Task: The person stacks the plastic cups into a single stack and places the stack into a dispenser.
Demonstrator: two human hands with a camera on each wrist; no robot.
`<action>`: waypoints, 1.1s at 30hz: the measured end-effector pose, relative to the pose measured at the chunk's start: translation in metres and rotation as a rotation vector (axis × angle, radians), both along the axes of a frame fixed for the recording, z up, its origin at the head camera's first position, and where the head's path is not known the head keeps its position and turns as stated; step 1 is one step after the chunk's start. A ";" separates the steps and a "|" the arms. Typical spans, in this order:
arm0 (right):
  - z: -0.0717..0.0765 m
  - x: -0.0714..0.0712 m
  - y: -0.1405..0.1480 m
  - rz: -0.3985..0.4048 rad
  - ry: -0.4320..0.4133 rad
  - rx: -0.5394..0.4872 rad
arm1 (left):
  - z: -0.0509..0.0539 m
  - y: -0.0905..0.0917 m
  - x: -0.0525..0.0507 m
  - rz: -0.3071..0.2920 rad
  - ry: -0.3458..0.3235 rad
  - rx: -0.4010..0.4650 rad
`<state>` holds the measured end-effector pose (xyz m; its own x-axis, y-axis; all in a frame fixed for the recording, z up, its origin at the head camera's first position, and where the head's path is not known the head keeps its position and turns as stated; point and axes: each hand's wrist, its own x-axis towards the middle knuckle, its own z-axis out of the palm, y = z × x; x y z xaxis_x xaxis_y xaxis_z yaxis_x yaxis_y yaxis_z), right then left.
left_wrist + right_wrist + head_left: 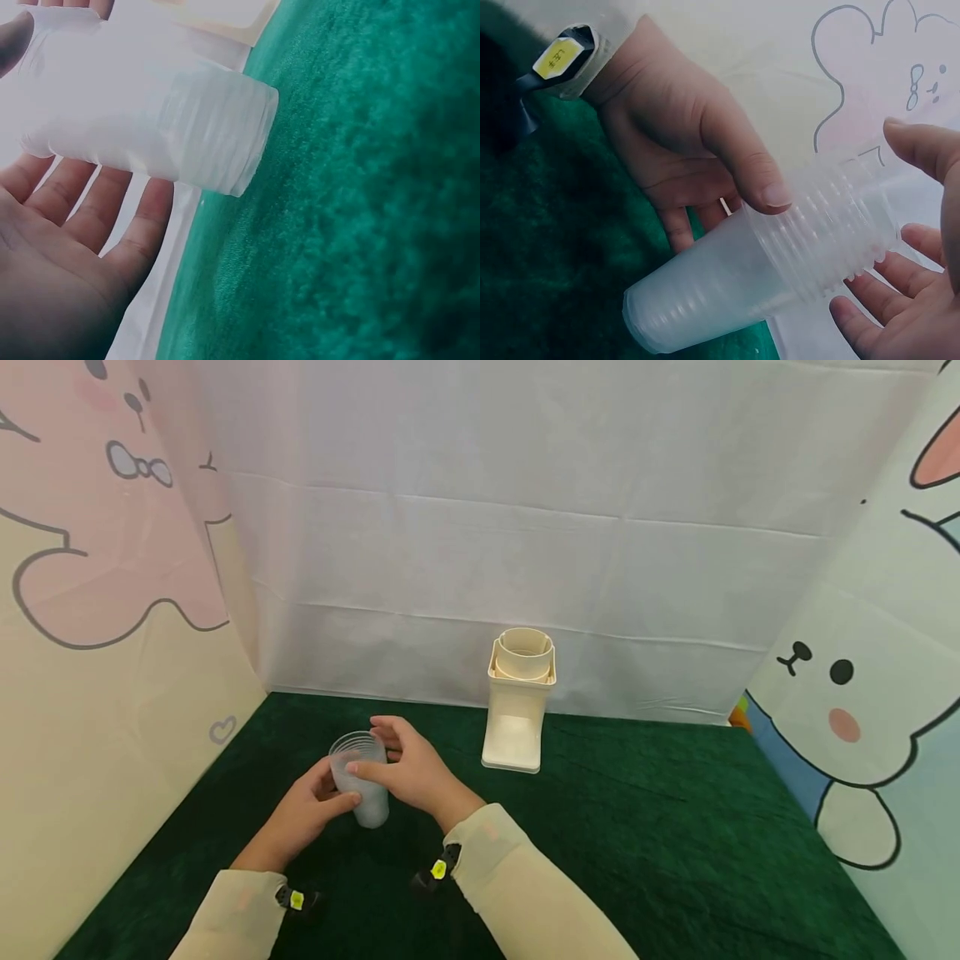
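Note:
A nested stack of clear plastic cups [367, 806] stands slightly tilted above the green cloth, rims up. My left hand [302, 818] grips its side, with the thumb across the front and the fingers behind; in the right wrist view that thumb presses just below the ridged rims. Beside the rims is my right hand [414, 770], its fingers spread around the upper end. In the right wrist view the right hand [911, 281] has its thumb apart from the cups and its fingertips close to the rims; whether they touch is unclear.
A cream plastic cup dispenser [513, 735] with a round open top stands at the back of the green cloth [675, 827], right of the hands. White fabric [465, 527] hangs behind, and cartoon-printed curtains close in both sides. A small orange thing [739, 718] shows at the right corner.

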<state>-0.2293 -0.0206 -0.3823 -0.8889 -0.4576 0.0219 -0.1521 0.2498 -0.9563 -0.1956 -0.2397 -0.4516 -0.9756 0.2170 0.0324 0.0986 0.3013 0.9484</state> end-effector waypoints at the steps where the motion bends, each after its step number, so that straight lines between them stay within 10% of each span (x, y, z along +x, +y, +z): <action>1: -0.001 0.000 0.000 -0.003 -0.002 0.002 | 0.001 0.000 0.000 -0.003 0.002 0.002; 26: -0.019 0.003 0.005 -0.028 -0.063 -0.010 | 0.002 -0.011 0.003 -0.005 -0.016 -0.021; 33: -0.022 0.002 0.010 0.001 -0.025 0.001 | 0.006 -0.016 0.001 -0.005 0.071 -0.031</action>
